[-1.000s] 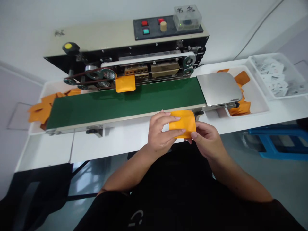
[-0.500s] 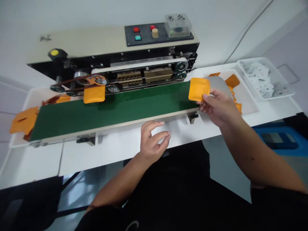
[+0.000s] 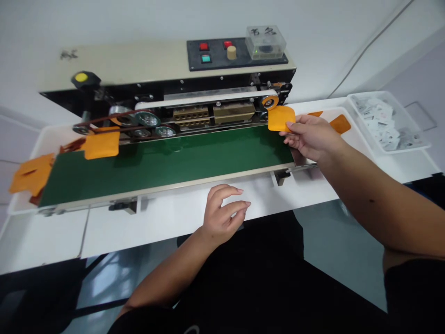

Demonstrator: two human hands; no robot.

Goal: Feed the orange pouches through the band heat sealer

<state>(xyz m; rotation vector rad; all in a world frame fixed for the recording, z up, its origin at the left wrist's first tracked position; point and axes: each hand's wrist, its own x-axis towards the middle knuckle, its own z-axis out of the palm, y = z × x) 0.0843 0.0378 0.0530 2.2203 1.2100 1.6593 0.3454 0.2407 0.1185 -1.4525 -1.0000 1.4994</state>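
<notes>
Above the white table (image 3: 174, 211), an orange pouch (image 3: 280, 117) was pinched by the right hand (image 3: 311, 138) near the rollers (image 3: 270, 102); the left hand (image 3: 224, 214) was held empty, half-curled. Creasing was risked by any tilt.

Soft, even light fell on the counter (image 3: 167, 213); glare marked the floor (image 3: 107, 277), shadows darkened the green belt (image 3: 194, 155); outer edges looked stretched.

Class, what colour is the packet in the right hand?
Orange; the packet shows best in the head view.
</notes>
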